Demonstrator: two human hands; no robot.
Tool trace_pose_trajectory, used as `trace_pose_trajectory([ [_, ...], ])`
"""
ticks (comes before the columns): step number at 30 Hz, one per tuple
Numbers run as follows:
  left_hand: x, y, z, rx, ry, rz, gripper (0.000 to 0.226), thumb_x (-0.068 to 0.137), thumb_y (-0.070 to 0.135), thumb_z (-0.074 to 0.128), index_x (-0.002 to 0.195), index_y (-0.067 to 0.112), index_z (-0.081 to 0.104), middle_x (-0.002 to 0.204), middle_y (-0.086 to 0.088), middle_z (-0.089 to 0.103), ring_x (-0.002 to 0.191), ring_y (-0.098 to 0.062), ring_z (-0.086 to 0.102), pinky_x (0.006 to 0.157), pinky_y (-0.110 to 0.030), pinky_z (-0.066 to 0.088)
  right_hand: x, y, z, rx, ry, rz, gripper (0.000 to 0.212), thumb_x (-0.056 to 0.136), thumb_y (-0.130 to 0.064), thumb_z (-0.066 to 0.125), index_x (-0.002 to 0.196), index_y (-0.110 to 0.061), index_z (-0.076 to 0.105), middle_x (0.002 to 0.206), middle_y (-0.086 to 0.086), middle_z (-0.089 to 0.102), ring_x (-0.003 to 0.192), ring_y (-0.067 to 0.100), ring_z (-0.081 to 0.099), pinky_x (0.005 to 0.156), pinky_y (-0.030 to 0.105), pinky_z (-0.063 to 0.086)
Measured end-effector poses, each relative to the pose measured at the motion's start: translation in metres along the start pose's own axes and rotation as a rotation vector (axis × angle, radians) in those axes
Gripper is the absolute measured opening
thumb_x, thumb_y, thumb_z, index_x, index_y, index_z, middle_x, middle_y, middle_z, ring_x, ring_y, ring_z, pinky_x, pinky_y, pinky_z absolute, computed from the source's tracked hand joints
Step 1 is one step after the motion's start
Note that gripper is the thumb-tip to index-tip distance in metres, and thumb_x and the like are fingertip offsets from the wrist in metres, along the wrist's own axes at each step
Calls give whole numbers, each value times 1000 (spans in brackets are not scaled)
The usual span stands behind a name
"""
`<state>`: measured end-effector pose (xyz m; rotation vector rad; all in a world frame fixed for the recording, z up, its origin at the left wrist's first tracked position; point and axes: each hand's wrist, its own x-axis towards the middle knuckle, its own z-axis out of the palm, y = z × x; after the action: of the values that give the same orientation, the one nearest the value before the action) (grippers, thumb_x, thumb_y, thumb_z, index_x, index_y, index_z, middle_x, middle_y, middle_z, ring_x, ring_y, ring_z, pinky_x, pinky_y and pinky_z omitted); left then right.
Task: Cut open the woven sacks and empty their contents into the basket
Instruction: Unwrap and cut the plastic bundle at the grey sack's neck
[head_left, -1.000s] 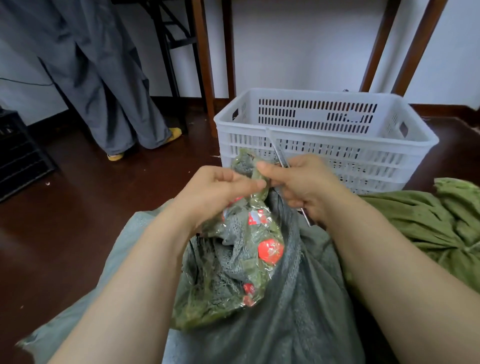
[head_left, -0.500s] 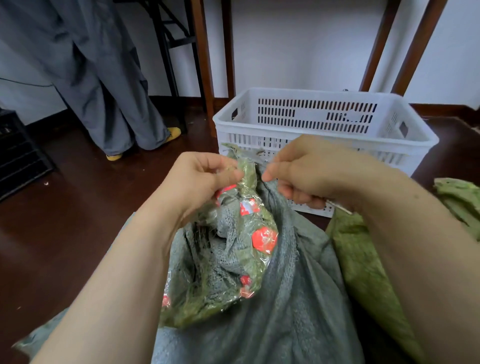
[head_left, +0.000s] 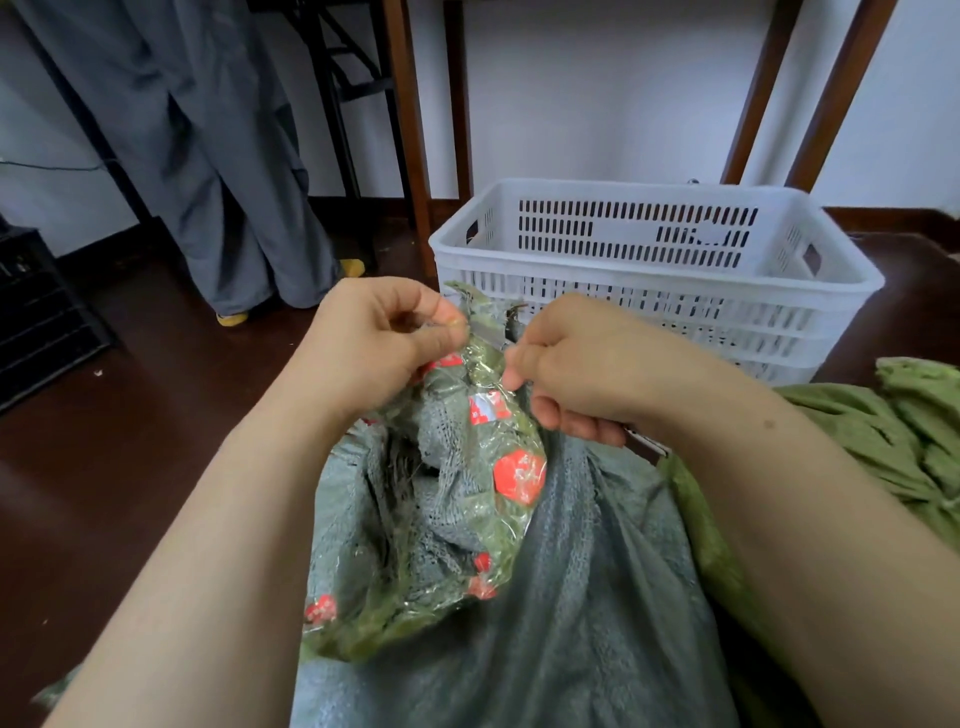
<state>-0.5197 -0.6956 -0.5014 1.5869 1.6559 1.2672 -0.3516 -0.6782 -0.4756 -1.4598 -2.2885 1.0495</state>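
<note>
Crinkly clear packet (head_left: 467, 493) of green stuff with red dots, mid-frame on the fuzzy grey woven sack (head_left: 597, 597). Left hand (head_left: 374, 343) grip pinches its top, right hand (head_left: 582, 374) is curled round a cutter (head_left: 488, 335), blade sideways now, it pointed up a second ago. Slotted white plastic basket (head_left: 779, 291) just behind

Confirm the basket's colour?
White basket with slotted walls; the head view, the only one, shows it clearly.

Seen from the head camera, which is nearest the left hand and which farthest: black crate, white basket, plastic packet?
1. plastic packet, pinched by the left hand.
2. white basket, just beyond, to the right.
3. black crate, far left edge.
</note>
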Motion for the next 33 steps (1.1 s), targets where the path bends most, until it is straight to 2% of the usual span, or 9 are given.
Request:
trace_pose_trajectory([
  [2,1,0,0,50,4,42,7,81,9,73,77,13,70,64,-6,63,43,-2,48,45,-10,40,1,-2,0,-14,2,5,28,101,-19,42,98,1,61,61,10,58,41,20,42,33,18,32],
  [4,2,1,1,106,6,88,9,81,8,73,76,14,69,65,-1,64,46,3,52,50,-9,43,3,-4,2,-37,8,13,27,101,-19,42,99,1,61,61,10,58,40,19,42,35,19,33],
  [10,2,-5,8,221,85,150,21,83,9,72,71,25,65,62,5,66,60,-13,62,63,-25,53,5,-5,-2,-3,-86,57,20,99,-11,41,96,1,56,56,7,47,30,10,31,36,13,27],
  [15,0,-3,12,250,78,186,24,80,8,74,69,28,65,61,7,66,54,-2,61,58,-14,49,-2,-2,-11,-3,-164,109,21,98,-8,42,96,3,60,55,7,48,28,10,31,32,13,26],
  [18,1,2,14,235,17,219,25,78,9,76,70,30,66,63,4,68,52,0,60,59,-15,51,3,-1,-6,30,-142,99,24,98,-9,41,96,3,60,55,8,49,27,9,32,33,13,26],
  [23,1,-2,16,190,124,174,16,80,10,75,72,23,69,54,11,63,49,5,57,53,-8,44,2,-3,-5,40,-202,94,20,95,-6,41,92,-1,60,50,5,47,27,8,29,33,12,25],
  [25,1,-4,14,145,192,126,8,81,12,75,77,18,70,60,9,66,51,4,60,56,-10,48,-2,-5,-1,15,-255,98,21,92,-2,39,90,-2,61,54,7,49,27,8,29,34,10,25],
  [28,2,2,12,120,171,101,4,81,12,75,82,13,71,65,5,67,51,4,60,57,-10,48,-3,-4,-1,-40,-242,85,21,94,-5,42,92,2,62,52,6,49,25,9,31,34,10,26],
  [33,1,4,-4,159,107,7,7,84,12,71,78,16,69,62,0,67,53,-12,56,53,-34,52,-12,14,-46,66,-170,161,14,88,-9,55,88,0,66,44,5,47,26,12,29,33,12,24],
])
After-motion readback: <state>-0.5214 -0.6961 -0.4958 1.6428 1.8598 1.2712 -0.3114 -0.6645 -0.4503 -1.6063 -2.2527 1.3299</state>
